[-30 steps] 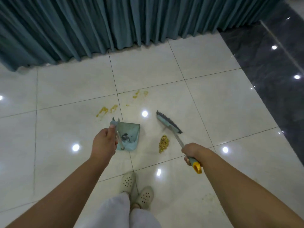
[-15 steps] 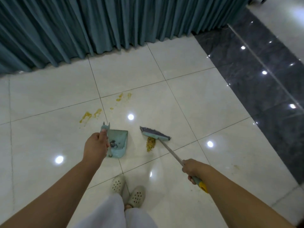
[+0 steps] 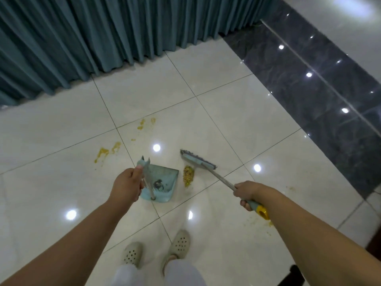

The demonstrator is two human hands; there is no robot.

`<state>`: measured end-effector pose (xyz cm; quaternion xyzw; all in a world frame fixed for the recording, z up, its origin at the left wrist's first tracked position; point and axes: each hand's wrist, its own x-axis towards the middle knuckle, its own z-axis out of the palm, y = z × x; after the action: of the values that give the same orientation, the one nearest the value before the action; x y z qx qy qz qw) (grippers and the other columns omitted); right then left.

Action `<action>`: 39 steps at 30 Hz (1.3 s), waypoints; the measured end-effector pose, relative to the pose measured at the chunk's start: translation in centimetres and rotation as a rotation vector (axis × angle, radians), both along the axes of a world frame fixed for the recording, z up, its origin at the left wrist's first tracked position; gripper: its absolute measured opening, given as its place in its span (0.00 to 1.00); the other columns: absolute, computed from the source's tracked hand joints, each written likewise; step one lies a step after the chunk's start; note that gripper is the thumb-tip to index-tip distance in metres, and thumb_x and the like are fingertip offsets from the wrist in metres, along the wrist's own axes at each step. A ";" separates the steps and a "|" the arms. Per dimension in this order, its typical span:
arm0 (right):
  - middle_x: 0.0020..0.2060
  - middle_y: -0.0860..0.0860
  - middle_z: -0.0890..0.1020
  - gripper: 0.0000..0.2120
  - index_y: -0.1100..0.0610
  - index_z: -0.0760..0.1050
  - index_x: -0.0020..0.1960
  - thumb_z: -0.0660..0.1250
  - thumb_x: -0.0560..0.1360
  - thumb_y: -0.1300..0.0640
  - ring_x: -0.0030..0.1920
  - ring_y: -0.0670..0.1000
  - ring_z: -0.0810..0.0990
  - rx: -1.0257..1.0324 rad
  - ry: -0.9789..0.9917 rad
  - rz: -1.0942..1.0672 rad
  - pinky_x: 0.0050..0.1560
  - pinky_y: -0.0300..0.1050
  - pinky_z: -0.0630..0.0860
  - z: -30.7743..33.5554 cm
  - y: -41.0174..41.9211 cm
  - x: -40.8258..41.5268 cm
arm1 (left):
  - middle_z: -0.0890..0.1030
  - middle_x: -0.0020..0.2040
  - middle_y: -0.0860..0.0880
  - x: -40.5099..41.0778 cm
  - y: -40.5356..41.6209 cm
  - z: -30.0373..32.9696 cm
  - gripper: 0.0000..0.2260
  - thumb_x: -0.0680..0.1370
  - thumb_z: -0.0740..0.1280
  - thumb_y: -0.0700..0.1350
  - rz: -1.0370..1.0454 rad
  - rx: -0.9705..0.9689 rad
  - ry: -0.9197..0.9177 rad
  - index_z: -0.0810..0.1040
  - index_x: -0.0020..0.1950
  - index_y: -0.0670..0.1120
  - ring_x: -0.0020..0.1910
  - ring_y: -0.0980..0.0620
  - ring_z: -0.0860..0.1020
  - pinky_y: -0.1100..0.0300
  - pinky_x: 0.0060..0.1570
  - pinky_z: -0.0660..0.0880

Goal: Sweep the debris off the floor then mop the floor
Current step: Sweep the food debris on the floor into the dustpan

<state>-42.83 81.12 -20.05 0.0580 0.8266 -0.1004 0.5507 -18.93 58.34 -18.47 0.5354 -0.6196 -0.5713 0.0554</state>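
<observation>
Left hand (image 3: 125,185): clasps the dustpan's upright handle (image 3: 146,176).
Right hand (image 3: 246,191): clenched round the broom shaft (image 3: 218,178), near its yellow end cap (image 3: 262,211).
Dustpan (image 3: 162,182): flat on the floor, mouth facing right.
Debris pile (image 3: 188,175): between dustpan lip and broom head (image 3: 196,159), just beside both; long axis runs toward the person.
Nearer hand: left.
Judgement: a short leftward stroke should carry the pile in.
Yellow smears (image 3: 107,151): beyond the dustpan, unswept.

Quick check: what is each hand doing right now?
Left hand: grips the dustpan handle.
Right hand: grips the broom handle.
</observation>
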 end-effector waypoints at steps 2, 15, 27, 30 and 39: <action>0.37 0.56 0.73 0.13 0.60 0.70 0.64 0.59 0.80 0.60 0.27 0.48 0.69 -0.005 -0.002 -0.048 0.22 0.33 0.69 -0.9 -1.0 0.7 | 0.71 0.30 0.45 0.8 -0.6 0.1 0.22 0.81 0.55 0.56 -0.050 0.012 -0.007 0.73 0.44 0.37 0.25 0.51 0.65 0.62 0.24 0.63; 0.34 0.56 0.72 0.16 0.61 0.67 0.67 0.58 0.80 0.59 0.26 0.48 0.68 0.076 -0.019 -0.186 0.20 0.33 0.68 -3.5 -0.9 10.9 | 0.72 0.30 0.47 7.0 -4.4 0.7 0.18 0.82 0.55 0.53 -0.506 0.020 -0.070 0.71 0.40 0.42 0.23 0.54 0.66 0.63 0.21 0.64; 0.34 0.57 0.72 0.16 0.62 0.69 0.66 0.59 0.80 0.60 0.26 0.49 0.69 0.025 -0.019 -0.316 0.20 0.32 0.68 -1.5 -0.1 15.1 | 0.74 0.31 0.48 8.7 -5.3 1.9 0.20 0.81 0.56 0.56 -0.702 -0.002 -0.099 0.74 0.46 0.39 0.24 0.54 0.67 0.63 0.23 0.65; 0.35 0.57 0.73 0.13 0.61 0.70 0.63 0.60 0.80 0.60 0.28 0.49 0.68 -0.019 -0.036 -0.403 0.20 0.32 0.67 -0.8 0.1 15.0 | 0.73 0.31 0.48 8.6 -5.3 1.3 0.21 0.81 0.56 0.57 -0.711 0.017 -0.114 0.75 0.48 0.39 0.25 0.54 0.67 0.64 0.23 0.64; 0.31 0.57 0.71 0.10 0.62 0.66 0.44 0.59 0.80 0.56 0.23 0.48 0.66 -0.003 -0.075 -0.499 0.17 0.31 0.66 -2.1 -1.6 14.1 | 0.73 0.31 0.48 7.1 -4.6 -0.9 0.21 0.81 0.56 0.56 -0.736 0.031 -0.132 0.74 0.48 0.38 0.24 0.54 0.67 0.65 0.23 0.63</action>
<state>-28.75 79.48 -22.20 0.2631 0.7655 -0.2325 0.5391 -11.81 53.71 -19.36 0.3133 -0.7640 -0.5267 -0.2018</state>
